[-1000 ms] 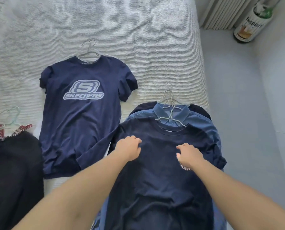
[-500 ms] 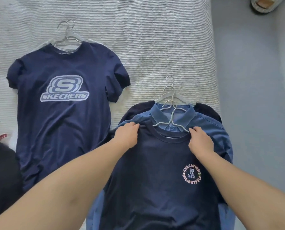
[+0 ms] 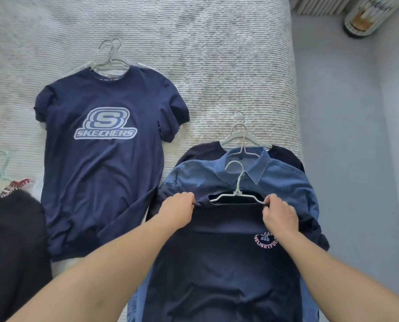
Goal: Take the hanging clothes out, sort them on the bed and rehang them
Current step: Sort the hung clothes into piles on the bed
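Now each grip, left hand (image 3: pixel 178 209) and right hand (image 3: pixel 278 214), pinches the navy shirt (image 3: pixel 224 263).

left hand (image 3: pixel 177 209) pinching, right hand (image 3: pixel 278 213) pinching, arms extended

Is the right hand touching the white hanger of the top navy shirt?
Touching. The head view shows the right hand pinching the shirt collar right at the hanger's right arm.
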